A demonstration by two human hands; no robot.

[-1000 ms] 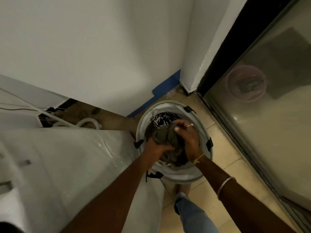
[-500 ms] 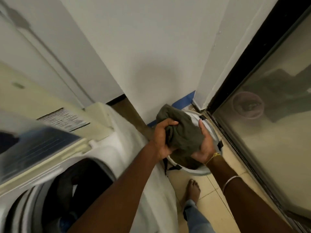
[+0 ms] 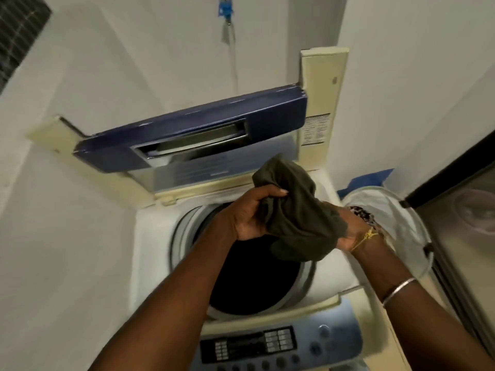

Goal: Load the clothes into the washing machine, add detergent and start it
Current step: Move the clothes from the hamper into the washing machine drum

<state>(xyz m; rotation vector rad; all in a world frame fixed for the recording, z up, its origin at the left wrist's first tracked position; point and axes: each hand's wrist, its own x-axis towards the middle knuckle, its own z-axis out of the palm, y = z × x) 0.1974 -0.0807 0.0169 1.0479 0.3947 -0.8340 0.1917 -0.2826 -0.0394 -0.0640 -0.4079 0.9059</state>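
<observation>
We held the olive garment (image 3: 297, 215) over the far right edge of the washing machine's (image 3: 152, 236) open drum, our left hand (image 3: 249, 218) gripping it with curled fingers (image 3: 276, 192), our right hand's (image 3: 345, 235) fingers hidden, grip undeterminable.

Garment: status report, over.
Left hand grips garment; right hand supports it, fingers hidden. Garment over open drum's edge, lid up. Nothing in the way.

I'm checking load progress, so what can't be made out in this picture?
Head view only:
Drum contents: the inside is black shadow.
Control panel labels: blurred, cut off by the bottom edge.
Laundry basket contents: mostly hidden behind the right hand and olive garment.
Right hand's fingers: buried in the garment.
</observation>
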